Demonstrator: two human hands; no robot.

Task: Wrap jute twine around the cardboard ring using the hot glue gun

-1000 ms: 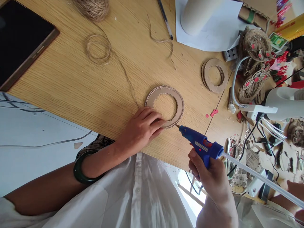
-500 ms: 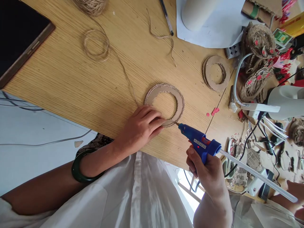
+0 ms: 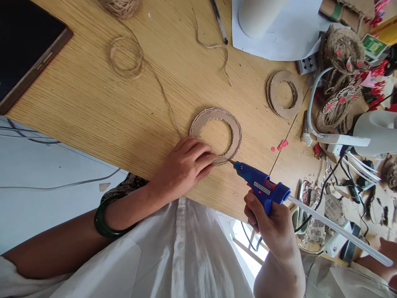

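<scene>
A cardboard ring (image 3: 235, 128) lies on the wooden table, with twine running round its outer edge. The fingers of my left hand (image 3: 189, 165) are closed on the ring's near left part, which they hide. From beside that hand the loose twine (image 3: 166, 94) trails up to a coil on the table. My right hand (image 3: 269, 217) is wrapped around the handle of a blue hot glue gun (image 3: 263, 186). The gun's nozzle meets the ring's lower right edge. A long clear glue stick (image 3: 341, 231) sticks out of its back, and a small red light glows on its side.
A stack of cardboard rings (image 3: 284, 94) sits to the right, near red paper dots (image 3: 283, 145). A dark-screened device (image 3: 27, 45) is at the left, a ball of twine (image 3: 119, 6) at the top. Scissors (image 3: 299, 215), cables and craft pieces crowd the right, where another person's hand (image 3: 387, 252) shows.
The view has shifted very slightly. Both hands, the ring and the glue gun keep practically the same places relative to one another.
</scene>
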